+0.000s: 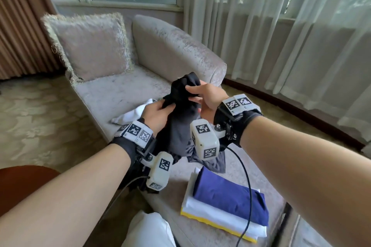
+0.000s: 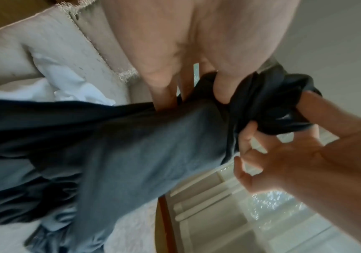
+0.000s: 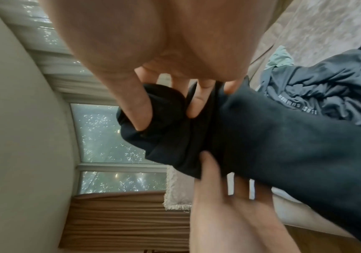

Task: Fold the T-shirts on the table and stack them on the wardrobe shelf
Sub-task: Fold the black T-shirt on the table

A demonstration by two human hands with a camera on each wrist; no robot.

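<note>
Hands met over a pale upholstered chaise (image 1: 112, 94) beneath a window. Both held one dark T-shirt (image 1: 181, 126) lifted above the seat, its lower part trailing down onto the cushion in a crumpled heap. The left hand (image 1: 155, 113) gripped the shirt from the side, its thumb pressed over the cloth and its fingers curled behind it. The right hand (image 1: 204, 99) held the bunched upper end — thumb and fingers pinching the fabric, as the right wrist view confirmed. In that view the dark T-shirt (image 3: 283, 145) ran between both hands, and pale printed lettering showed on a crumpled fold further off.

Nearer the person, on the same seat, lay a stack of folded T-shirts (image 1: 226, 206): a purple-blue one on top, white ones beneath it, and a yellow edge at the bottom. A crumpled white garment (image 1: 132, 113) lay on the seat just beyond the left hand. A fringed cushion (image 1: 88, 46) leaned against the chaise's backrest, sheer curtains (image 1: 281, 26) hung to the right, and patterned carpet (image 1: 40, 116) covered the floor. Each wrist wore a black strap carrying a white camera block with square markers — cables ran down from them.
</note>
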